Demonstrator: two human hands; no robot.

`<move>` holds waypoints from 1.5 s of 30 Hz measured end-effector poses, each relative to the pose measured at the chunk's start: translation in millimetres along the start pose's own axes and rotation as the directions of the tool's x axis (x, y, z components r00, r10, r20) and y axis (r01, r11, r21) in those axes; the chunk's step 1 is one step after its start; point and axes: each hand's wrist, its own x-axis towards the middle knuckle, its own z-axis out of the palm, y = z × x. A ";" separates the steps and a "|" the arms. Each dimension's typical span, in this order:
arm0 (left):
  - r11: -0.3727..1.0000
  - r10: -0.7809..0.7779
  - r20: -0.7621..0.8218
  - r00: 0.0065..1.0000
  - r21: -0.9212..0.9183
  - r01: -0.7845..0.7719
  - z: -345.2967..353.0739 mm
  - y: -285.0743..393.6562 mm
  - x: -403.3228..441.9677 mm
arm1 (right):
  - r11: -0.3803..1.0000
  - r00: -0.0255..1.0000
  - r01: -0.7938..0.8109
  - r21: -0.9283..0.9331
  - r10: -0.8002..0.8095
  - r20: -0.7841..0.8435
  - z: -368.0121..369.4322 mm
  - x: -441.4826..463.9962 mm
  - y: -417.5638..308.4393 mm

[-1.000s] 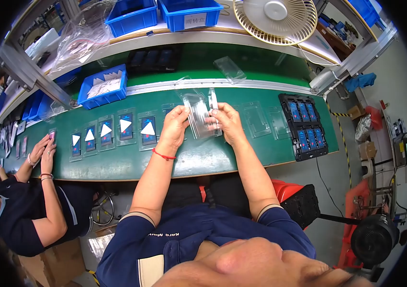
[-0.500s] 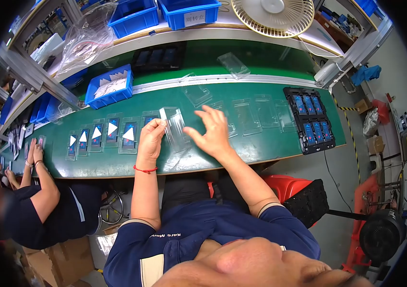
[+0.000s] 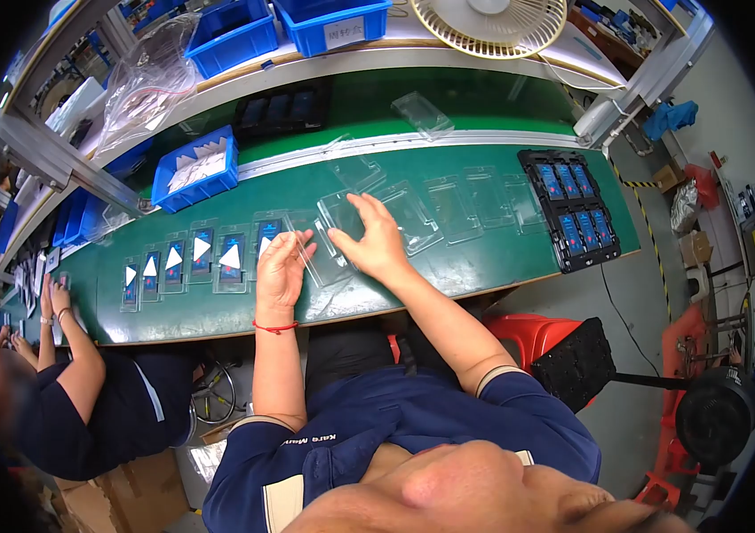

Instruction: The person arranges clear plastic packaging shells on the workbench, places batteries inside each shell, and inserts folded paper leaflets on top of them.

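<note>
A clear plastic clamshell pack (image 3: 331, 265) stands tilted over the green bench, between my two hands. My left hand (image 3: 280, 274) pinches its left edge between thumb and fingers. My right hand (image 3: 374, 242) curves around its right side, thumb and fingers against the plastic. Just left of my left hand lies a clear pack holding a blue card-like piece (image 3: 268, 231), partly covered by my fingers. Further left, several similar packs carry blue pieces with white triangles (image 3: 231, 258). Another clear pack (image 3: 411, 218) lies right beside my right hand.
More clear packs (image 3: 453, 210) lie to the right, before a black tray (image 3: 564, 213) of blue pieces. A blue bin (image 3: 195, 169) with white papers stands at the back left. A shelf above holds blue bins and a fan (image 3: 488, 27). A co-worker (image 3: 84, 382) sits at left.
My right hand has moved left and onto the clear pack, which my left hand was holding alone. The pack is now turned and spread wider between both hands. The view has shifted slightly.
</note>
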 end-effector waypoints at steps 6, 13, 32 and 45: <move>0.968 -0.053 -0.073 0.996 0.241 0.069 -0.8 12.4 4.8 | 0.969 0.985 0.143 -0.201 -0.159 -0.064 -25.1 -10.8 6.9; 0.300 0.424 0.006 0.906 0.943 -0.147 15.5 -4.2 6.1 | 0.780 0.993 -0.115 -0.615 0.101 -0.057 -129.2 -13.0 95.4; -0.359 0.349 0.525 0.777 0.840 -0.407 46.6 -17.8 -33.2 | 0.359 0.693 -0.713 -0.602 0.489 -0.530 -366.9 -6.8 230.3; -0.427 0.144 0.622 0.770 0.741 -0.518 56.6 -29.0 -31.5 | 0.243 0.614 -0.746 -0.620 0.613 -0.498 -371.8 10.8 224.9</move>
